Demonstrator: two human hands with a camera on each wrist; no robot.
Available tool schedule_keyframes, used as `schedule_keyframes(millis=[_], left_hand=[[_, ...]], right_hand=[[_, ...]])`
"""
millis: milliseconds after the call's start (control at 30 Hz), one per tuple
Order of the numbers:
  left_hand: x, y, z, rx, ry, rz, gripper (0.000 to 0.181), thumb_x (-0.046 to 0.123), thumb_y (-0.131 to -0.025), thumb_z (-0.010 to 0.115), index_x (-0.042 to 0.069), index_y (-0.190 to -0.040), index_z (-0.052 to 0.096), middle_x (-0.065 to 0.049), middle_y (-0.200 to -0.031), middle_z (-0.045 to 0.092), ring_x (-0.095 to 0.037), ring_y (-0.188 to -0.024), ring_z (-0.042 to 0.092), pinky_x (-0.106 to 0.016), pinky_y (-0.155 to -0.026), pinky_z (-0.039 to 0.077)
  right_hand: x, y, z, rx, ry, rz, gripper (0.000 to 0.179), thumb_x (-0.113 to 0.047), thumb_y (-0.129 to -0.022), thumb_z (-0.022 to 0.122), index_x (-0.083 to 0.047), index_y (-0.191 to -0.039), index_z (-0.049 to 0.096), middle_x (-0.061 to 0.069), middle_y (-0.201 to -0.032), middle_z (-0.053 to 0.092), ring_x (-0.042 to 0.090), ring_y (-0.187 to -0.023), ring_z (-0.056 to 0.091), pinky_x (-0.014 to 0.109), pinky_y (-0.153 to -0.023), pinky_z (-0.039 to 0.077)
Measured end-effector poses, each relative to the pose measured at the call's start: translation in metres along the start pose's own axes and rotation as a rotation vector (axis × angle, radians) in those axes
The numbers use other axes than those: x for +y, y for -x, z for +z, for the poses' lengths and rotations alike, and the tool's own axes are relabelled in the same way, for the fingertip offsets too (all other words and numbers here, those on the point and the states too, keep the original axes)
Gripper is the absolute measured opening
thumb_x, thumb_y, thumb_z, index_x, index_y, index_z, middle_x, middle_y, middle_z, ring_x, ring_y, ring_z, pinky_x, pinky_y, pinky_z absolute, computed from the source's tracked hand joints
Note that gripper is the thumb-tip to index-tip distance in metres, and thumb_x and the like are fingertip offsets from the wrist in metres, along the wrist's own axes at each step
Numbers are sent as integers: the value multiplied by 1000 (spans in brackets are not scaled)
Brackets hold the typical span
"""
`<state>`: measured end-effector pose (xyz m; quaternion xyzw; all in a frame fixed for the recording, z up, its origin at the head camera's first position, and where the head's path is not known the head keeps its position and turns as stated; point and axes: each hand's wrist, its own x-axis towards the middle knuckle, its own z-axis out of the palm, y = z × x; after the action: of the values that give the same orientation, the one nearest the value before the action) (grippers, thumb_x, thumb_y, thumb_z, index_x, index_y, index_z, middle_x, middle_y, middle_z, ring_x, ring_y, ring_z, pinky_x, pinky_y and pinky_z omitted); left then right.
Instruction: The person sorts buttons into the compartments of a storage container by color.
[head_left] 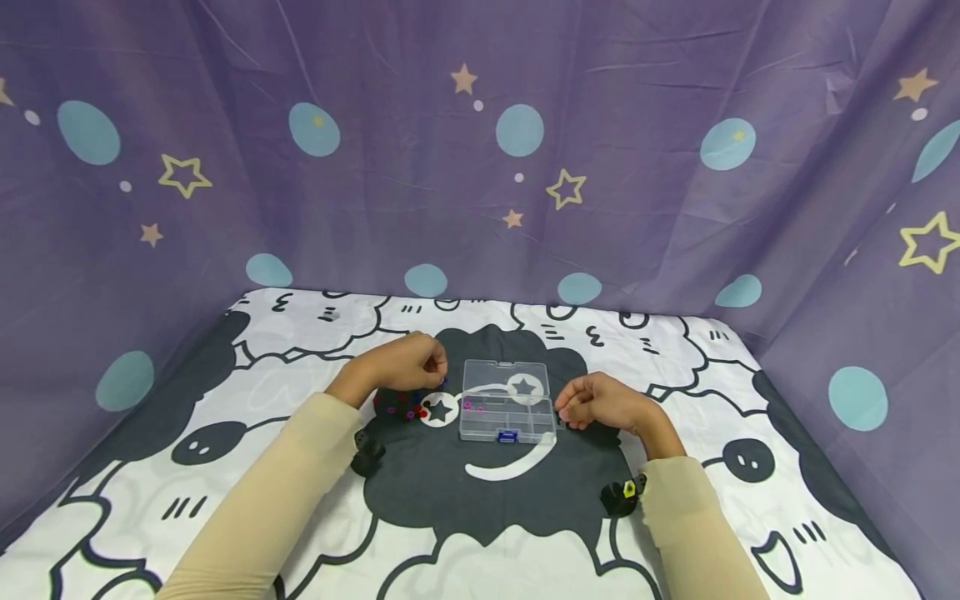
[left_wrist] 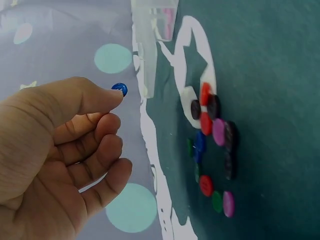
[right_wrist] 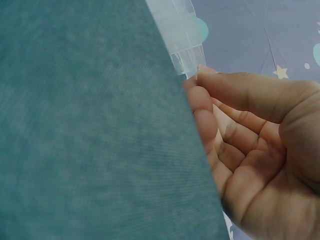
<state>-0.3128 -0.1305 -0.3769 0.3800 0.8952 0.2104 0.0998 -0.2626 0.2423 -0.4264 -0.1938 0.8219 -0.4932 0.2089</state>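
My left hand (head_left: 405,362) pinches a small blue button (left_wrist: 119,89) between thumb and forefinger, raised above the cloth. Its other fingers are curled loosely below. To its right stands a clear plastic compartment box (head_left: 506,421), its lid (head_left: 495,375) tipped up at the back and a blue latch (head_left: 507,437) at the front. Pink buttons (head_left: 468,406) lie in a left compartment. My right hand (head_left: 603,402) is at the box's right side, thumb and forefinger pinching its edge. Loose red, black, green, blue and pink buttons (left_wrist: 206,185) lie scattered beneath the left hand.
A white cloth (head_left: 420,554) with sheep drawings and a large dark patch (head_left: 427,492) covers the surface. Purple curtain (head_left: 420,192) with stars and dots hangs behind and at both sides. Dark bands (head_left: 367,454) show at the wrists.
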Motion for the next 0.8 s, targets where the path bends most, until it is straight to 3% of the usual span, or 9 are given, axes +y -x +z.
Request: schedule_keyframes(millis=[67,233,800], left_hand=[[4,-1,0,-3,7,12,10,7,-93,70,12,-84,71,5,-79,66,-10,-71,59,-36,-74,54],[13,-4,1,-2,2,51,8,7,-94,69,10,-87,72,5,-79,64,-11,-69,57,-30,-68,50],[37,-19,16,17,-32,194,15,5,-91,66,16,-81,69,5,-80,60,-7,-66,51,-26,-63,47]], right_hand=[[1,0,0,1,2,3,15,0,-94,67,8,-106,68,12,-90,72,20,-76,65,33,-69,56],[2,0,0,0,4,3,15,1,-94,67,8,-106,68,11,-90,72,19,-76,65,33,-69,56],[2,-1,-1,-6,12,1,15,1,-94,66,8,-107,68,11,-90,72,20,-76,66,33,-70,57]])
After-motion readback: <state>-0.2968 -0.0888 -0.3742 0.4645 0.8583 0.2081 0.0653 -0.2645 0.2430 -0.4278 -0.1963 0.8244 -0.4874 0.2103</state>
